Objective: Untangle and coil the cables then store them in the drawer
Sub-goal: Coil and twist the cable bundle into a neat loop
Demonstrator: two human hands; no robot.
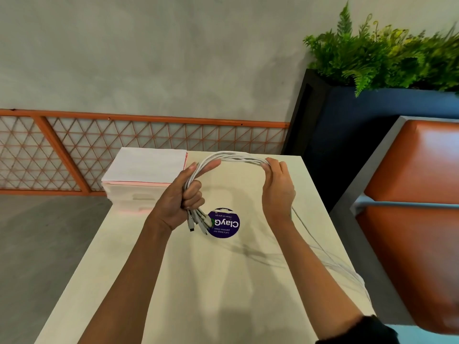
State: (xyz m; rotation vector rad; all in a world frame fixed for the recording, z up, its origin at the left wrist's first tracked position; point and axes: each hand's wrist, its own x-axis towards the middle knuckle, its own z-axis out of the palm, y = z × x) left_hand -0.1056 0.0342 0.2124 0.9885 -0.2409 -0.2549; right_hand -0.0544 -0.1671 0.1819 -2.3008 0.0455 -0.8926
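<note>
Cream tabletop (149, 269) against a grey wall (149, 58): left hand (181, 194) is clenching a bundle of thin white cables (238, 156) above a round purple sticker (223, 223); right hand (278, 187), at 2 o'clock, is gripping the arch, slack trailing toward 4 o'clock.

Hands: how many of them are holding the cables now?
2. The left hand grips the cables just above their plugs; the right hand holds the same bundle farther along, over the table. No other hand shows.
</note>
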